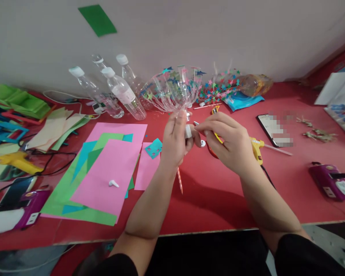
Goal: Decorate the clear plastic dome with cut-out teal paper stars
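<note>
At the left end of your red worktop [218,207], a yellow glue gun [20,163] lies behind a purple power strip [34,207] near the front left corner, with green folded pieces [17,101] towards the back left corner. Pink, green and blue sheets [109,172] overlap between there and the middle, reaching close to the front edge, and a white earbud [113,184] rests on the top pink one. Behind them, capped clear bottles [123,92] stand near the back edge.

In the middle, your left hand [176,134] is closed around the narrow base of the clear plastic spray [176,90], whose strips fan out towards the back edge with coloured stars on them. A white cap-like piece [188,131] shows at that hand's fingers. Your right hand [224,138] is partly closed, its fingers bent and their tips beside the white piece; you cannot tell from here whether they grip anything.

Orange-and-yellow scissors [212,150] lie partly hidden behind your right hand. Further right come a second yellow glue gun [257,149], a phone [271,130], and, towards the right edge, another purple power strip [330,182]
</note>
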`<state>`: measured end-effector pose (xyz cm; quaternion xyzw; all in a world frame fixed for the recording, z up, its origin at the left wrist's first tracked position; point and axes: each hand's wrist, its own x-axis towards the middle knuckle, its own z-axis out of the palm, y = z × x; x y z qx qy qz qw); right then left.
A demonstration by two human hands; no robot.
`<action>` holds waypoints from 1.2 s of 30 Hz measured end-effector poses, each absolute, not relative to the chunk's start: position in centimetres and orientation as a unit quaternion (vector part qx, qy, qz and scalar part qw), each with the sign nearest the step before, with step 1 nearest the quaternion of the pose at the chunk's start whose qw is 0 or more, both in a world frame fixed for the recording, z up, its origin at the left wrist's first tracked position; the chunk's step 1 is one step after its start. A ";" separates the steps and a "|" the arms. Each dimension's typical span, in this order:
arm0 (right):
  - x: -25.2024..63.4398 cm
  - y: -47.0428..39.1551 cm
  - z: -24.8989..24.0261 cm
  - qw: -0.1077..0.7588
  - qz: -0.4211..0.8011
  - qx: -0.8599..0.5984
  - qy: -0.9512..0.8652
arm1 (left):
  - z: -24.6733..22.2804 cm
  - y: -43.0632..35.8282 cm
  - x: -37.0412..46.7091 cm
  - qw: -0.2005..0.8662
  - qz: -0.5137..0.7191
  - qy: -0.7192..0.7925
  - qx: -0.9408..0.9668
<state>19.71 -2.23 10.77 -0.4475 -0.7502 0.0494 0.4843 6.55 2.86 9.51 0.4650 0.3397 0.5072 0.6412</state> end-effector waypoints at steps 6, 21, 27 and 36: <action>19.6 -2.1 10.3 0.442 -0.012 -0.441 -0.781 | 8.9 2.8 7.1 0.626 0.524 0.362 0.450; 19.5 -2.0 10.5 0.417 0.040 -0.451 -0.788 | 9.1 2.7 6.9 0.616 0.475 0.402 0.483; 19.7 -1.4 10.0 0.423 0.049 -0.422 -0.800 | 8.4 2.8 7.2 0.580 0.503 0.382 0.515; 19.1 -0.9 9.5 0.474 -0.024 -0.428 -0.769 | 9.0 2.9 6.9 0.629 0.505 0.392 0.442</action>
